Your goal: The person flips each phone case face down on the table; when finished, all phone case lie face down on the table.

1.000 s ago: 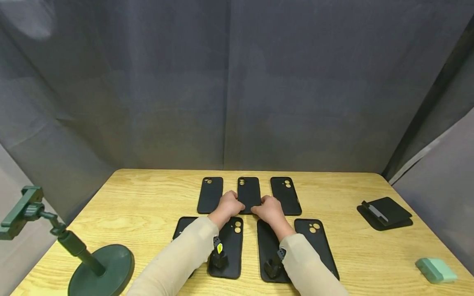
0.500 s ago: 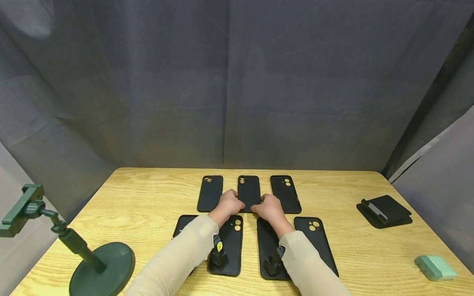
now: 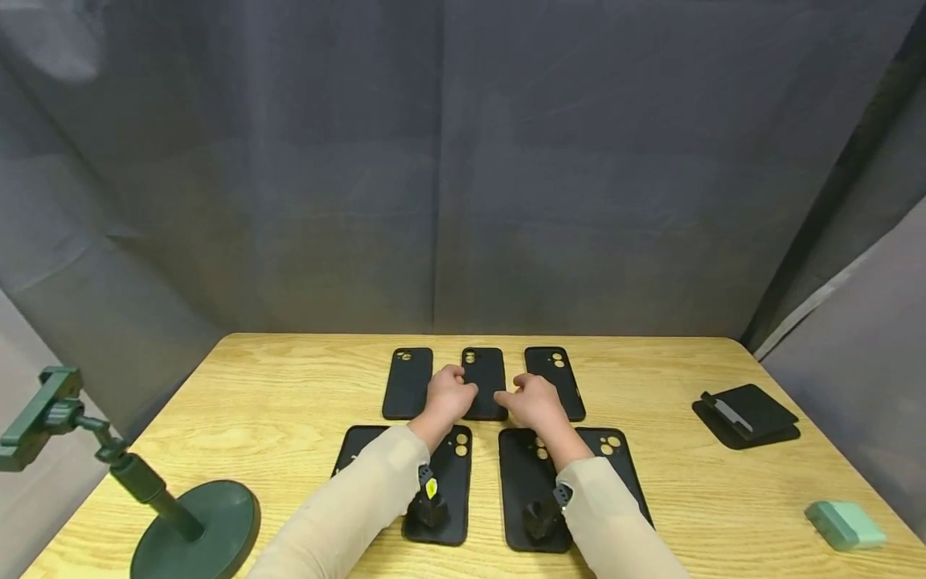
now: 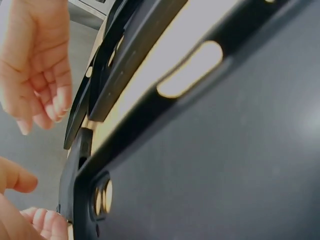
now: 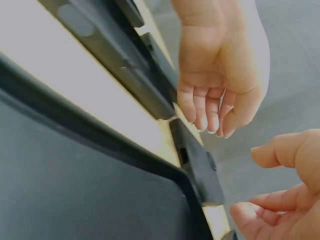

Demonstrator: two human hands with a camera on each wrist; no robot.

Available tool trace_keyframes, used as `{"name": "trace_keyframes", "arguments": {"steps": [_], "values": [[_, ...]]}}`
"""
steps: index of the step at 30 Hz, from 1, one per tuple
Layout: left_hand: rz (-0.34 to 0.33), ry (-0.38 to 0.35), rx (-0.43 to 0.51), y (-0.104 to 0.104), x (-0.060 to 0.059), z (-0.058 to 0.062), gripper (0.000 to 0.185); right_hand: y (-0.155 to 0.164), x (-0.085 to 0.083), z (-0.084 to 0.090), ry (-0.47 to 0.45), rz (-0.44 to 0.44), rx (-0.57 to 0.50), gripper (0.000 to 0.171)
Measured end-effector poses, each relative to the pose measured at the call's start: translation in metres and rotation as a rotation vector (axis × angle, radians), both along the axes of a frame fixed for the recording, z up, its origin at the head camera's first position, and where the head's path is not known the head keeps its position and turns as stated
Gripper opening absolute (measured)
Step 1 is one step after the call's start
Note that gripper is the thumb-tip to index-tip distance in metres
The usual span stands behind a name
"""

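Three black phone cases lie in a back row: a left case (image 3: 408, 388), a middle case (image 3: 484, 371) and a right case (image 3: 546, 359). My left hand (image 3: 450, 396) hovers at the near left of the middle one, thumb pointing inward. My right hand (image 3: 534, 400) is off its near right corner and overlaps the right case in the head view. Between thumb and fingers of the left hand (image 4: 22, 210) there is nothing. The right hand (image 5: 287, 182) likewise holds nothing, thumb apart from its bent fingers.
A nearer row of black cases, with one case (image 3: 454, 474) below the left wrist and another (image 3: 517, 482) below the right, lies under my forearms. A dark green phone stand (image 3: 198, 523) is left. Black folded flat piece (image 3: 755, 410) and pale green block (image 3: 845, 524) are right.
Both hands have let go of the middle case's near edge. The right hand has shifted right, away from it; the left has risen slightly. The cases have stayed in place.
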State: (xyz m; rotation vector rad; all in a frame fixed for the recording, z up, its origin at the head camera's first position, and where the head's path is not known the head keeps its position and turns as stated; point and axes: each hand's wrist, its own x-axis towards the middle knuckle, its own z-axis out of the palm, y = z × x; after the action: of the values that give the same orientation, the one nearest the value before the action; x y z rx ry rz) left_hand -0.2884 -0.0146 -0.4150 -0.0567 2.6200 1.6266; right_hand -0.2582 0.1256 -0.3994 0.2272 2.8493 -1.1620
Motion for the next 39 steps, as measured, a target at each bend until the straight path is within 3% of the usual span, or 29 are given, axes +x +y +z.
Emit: {"name": "trace_keyframes", "arguments": {"steps": [6,14,24,30,39], "values": [[-0.025,0.051,0.088,0.005,-0.001,0.003,0.038,0.006,0.001,0.012,0.024,-0.001,-0.02,0.057],[-0.099,0.039,0.165,0.012,-0.002,0.004,0.041,0.016,0.001,0.02,0.073,-0.01,-0.061,0.053],[-0.187,0.092,0.087,0.031,-0.002,0.009,0.041,0.043,0.002,0.022,0.059,-0.071,-0.111,0.054],[-0.196,0.072,0.093,0.042,0.001,0.009,0.042,0.06,0.005,0.019,0.056,-0.086,-0.082,0.053],[-0.207,-0.061,0.116,0.056,0.001,0.003,0.047,0.075,0.003,0.01,-0.013,-0.106,-0.095,0.049]]}}
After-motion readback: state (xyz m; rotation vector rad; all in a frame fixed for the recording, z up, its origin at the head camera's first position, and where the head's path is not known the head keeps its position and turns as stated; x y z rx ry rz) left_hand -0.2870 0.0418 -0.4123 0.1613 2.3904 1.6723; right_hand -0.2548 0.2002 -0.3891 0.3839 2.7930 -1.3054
